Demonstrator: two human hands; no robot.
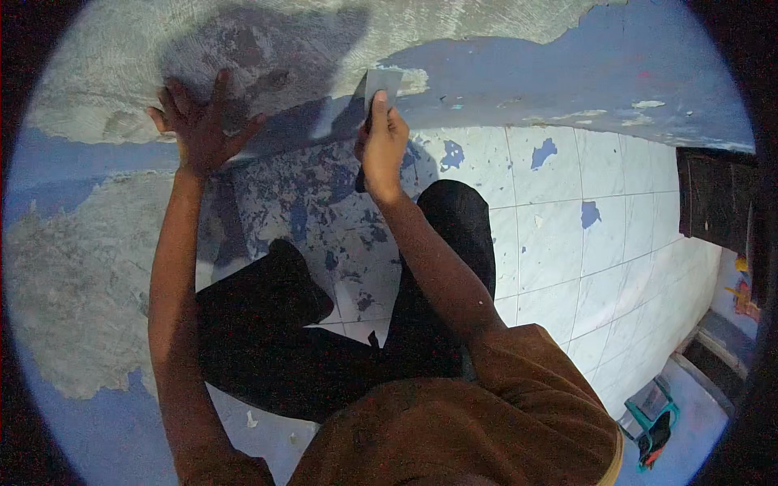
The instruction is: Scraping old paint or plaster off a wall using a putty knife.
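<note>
My right hand [384,143] grips a scraper with a flat metal blade [384,82]. A dark part of its handle shows below my fingers. The blade lies at the edge between bare grey plaster [97,79] and blue paint [516,67] on the wall, beside a small pale scraped patch. To the left, my left hand [203,124] is spread against the wall, fingers apart and holding nothing. Its palm side is hidden. A dark shadow covers the plaster around it.
Blue paint flakes [544,152] litter the white tiled floor [547,249], thickest below my hands. My bent legs [459,225] in black trousers sit close to the wall. A green plastic chair [653,407] stands at lower right, and dark wooden furniture or a door [717,194] at far right.
</note>
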